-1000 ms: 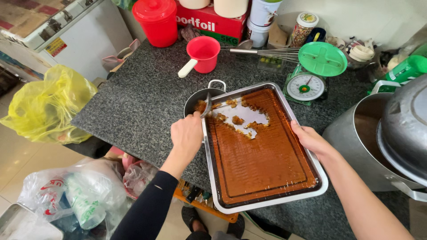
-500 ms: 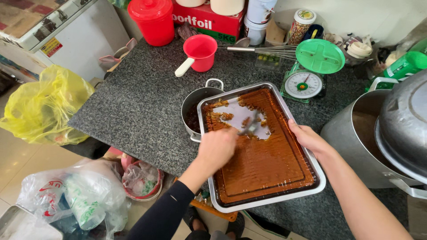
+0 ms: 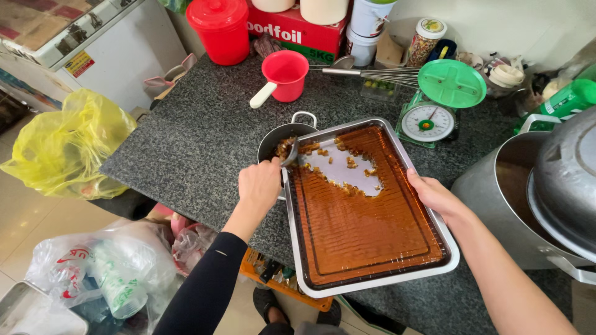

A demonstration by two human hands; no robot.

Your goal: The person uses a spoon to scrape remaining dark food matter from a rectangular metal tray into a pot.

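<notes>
A rectangular metal tray (image 3: 377, 283) of brown jelly cut into small cubes rests on a dark granite counter, its far corner over a small metal pot (image 3: 279, 135). My left hand (image 3: 259, 185) grips a metal spoon (image 3: 290, 155) at the tray's far left corner, where loose brown cubes lie beside a scraped bare patch (image 3: 338, 170). My right hand (image 3: 434, 195) holds the tray's right rim.
A red cup with a white handle (image 3: 284, 75), a red lidded bucket (image 3: 220, 29), a whisk (image 3: 379, 76) and a green kitchen scale (image 3: 434, 107) stand behind. A big steel pot with its lid (image 3: 546, 186) sits at the right. Plastic bags (image 3: 68, 149) lie on the floor at the left.
My left hand went from the tray's left rim into the jelly, then back to the far left corner with the spoon. The bare patch has grown. The right hand stayed.
</notes>
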